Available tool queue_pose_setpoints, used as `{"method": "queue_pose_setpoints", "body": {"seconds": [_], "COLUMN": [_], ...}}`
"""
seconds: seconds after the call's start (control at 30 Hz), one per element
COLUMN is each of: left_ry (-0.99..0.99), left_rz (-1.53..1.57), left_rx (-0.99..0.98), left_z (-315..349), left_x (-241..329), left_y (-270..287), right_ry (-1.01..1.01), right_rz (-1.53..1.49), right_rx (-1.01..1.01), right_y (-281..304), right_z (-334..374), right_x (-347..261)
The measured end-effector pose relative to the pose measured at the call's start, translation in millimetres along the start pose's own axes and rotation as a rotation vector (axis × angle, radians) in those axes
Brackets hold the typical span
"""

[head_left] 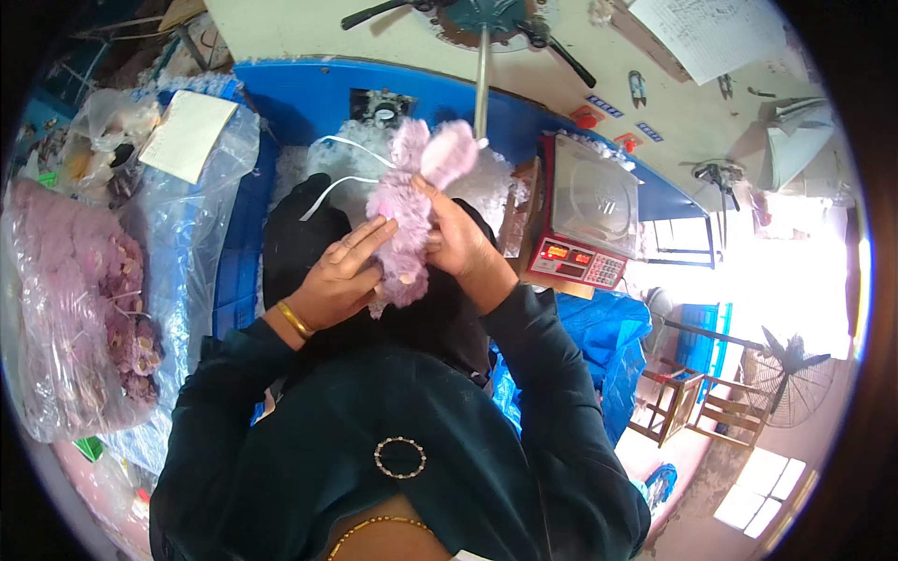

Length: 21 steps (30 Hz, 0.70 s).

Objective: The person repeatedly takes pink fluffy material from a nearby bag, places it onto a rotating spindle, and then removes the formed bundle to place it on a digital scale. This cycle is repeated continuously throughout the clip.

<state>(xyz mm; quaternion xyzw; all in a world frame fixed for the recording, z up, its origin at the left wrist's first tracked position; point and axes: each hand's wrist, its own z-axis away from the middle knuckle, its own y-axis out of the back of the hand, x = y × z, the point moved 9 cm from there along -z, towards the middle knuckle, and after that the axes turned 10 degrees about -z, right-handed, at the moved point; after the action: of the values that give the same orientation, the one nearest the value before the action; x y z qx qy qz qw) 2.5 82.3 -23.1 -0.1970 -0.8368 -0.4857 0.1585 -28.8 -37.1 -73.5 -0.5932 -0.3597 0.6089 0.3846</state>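
Above my lap I hold a small fluffy lilac plush rabbit point(399, 252) between both hands, its long ears pointing away from me. My left hand point(339, 279) grips its lower left side, with fingertips pressed on the front. On the other side, my right hand point(460, 241) closes round the body, the thumb just below the ears. Two white ribbon ends point(337, 183) trail leftward from the rabbit. Beyond it a thin metal tube point(483, 89) reaches down from the machine, its tip beside the right ear.
A plastic bag of lilac plush pieces point(75, 309) lies at the left, near a paper pad point(189, 136). At the right stands a red weighing scale point(585, 210). White stuffing point(360, 140) fills the space beyond my lap. Farther right are a wooden stool point(669, 402) and a fan point(786, 379).
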Motion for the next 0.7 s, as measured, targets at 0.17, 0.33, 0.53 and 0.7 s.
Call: {"method": "queue_pose_setpoints", "body": {"seconds": [0.17, 0.33, 0.53, 0.7], "left_ry": [0.482, 0.742, 0.701, 0.561], "left_rz": [0.662, 1.605, 1.532, 1.311], "left_rx": [0.144, -0.125, -0.067, -0.062], "left_z": [-10, -16, -33, -50], "left_x": [-56, -46, -33, -21], "left_y": [9, -53, -44, -15], "right_ry": [-0.022, -0.112, 0.044, 0.106], "right_rz": [0.644, 0.742, 0.350, 0.714], "right_rx": [0.097, 0.259, 0.341, 0.278], "right_y": [-41, -52, -17, -46], "right_z": [19, 25, 46, 61], "right_x": [-19, -43, -31, -32]}}
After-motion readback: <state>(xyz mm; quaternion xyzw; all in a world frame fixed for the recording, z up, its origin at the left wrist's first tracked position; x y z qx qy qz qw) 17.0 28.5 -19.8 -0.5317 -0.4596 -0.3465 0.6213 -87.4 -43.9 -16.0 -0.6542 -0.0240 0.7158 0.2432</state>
